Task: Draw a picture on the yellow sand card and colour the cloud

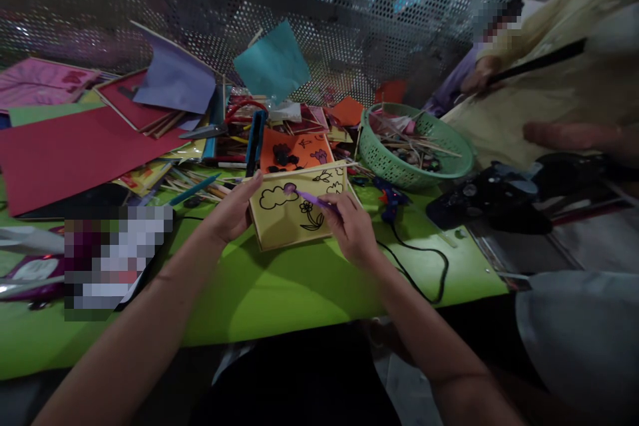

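Observation:
A yellow card with a thin stick frame shows black line drawings of a cloud, a flower and a bird. Its left edge is gripped by my left hand, thumb at the upper corner. In my right hand is a purple marker, its tip end by a small purple patch at the cloud's right side. Whether the tip touches the card I cannot tell. Right behind the card lies an orange picture with dark and purple drawings.
A green basket with sticks stands at the back right, near a glue gun and its black cord. Red-handled scissors, coloured papers and a phone lie left. A person's hand shows beyond the perforated metal screen.

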A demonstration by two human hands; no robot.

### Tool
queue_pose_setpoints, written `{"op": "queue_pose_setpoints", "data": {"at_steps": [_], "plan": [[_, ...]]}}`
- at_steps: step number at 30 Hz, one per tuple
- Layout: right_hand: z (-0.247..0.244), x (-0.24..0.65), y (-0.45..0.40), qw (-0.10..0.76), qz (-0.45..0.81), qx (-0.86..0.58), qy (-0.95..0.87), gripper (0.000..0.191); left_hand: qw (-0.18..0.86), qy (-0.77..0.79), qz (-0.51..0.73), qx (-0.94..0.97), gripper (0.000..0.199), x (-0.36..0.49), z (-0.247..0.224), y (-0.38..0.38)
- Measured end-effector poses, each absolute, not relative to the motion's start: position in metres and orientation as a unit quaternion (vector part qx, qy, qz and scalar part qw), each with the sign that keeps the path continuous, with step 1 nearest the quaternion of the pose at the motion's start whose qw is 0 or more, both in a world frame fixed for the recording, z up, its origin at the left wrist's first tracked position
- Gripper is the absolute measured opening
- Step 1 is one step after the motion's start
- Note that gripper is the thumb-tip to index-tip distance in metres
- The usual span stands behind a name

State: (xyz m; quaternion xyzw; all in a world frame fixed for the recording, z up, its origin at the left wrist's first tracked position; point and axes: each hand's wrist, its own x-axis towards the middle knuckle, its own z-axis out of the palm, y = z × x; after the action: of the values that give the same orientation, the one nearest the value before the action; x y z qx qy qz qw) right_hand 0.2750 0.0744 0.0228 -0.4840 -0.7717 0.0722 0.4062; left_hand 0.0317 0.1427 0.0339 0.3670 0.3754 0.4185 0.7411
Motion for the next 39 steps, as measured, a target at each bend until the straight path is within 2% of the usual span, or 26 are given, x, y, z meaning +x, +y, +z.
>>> {"op": "queue_pose_setpoints", "data": {"at_steps": [24,39], "plan": [[0.0247,0.2711,0.0736,0.377,0.085,-0.470,-0.794,0.020,0.737,0.394,0.421,0.352,0.042,0.0325,0.0347,0.1422],[0.0240,0.2737,0.0736,0.388,0.071,-0.474,-0.787,0.017,0.734,0.386,0.431,0.355,0.041,0.0318,0.0334,0.1423]]}}
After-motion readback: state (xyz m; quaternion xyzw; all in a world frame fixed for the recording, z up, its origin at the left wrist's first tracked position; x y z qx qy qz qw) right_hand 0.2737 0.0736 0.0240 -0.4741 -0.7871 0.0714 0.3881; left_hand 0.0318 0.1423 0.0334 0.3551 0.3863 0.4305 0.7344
